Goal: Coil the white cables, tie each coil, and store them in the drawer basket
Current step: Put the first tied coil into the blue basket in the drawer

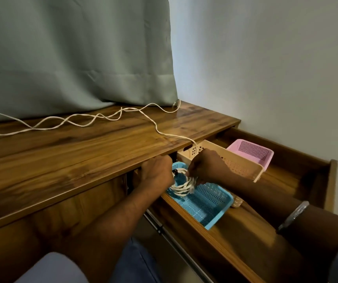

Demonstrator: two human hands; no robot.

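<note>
Both my hands are down in the open drawer (299, 180), over the blue basket (209, 203). My right hand (207, 166) has its fingers curled round the coil of white cable (181, 185) and pinches its right-hand side; the coil sits in the far end of the blue basket. My left hand (158, 170) is at the coil's left edge with fingers curled, back of the hand toward me; I cannot tell whether it actually holds the cable. A small dark piece shows at the coil's upper left, too small to identify. A second white cable (94, 119) lies loose and uncoiled across the wooden tabletop (61, 156), one end running over the table edge toward the drawer. Behind the blue basket, a beige basket (239, 164) and a pink basket (254, 152) stand in the same drawer. A curtain (72, 54) hangs onto the tabletop at the back.
</note>
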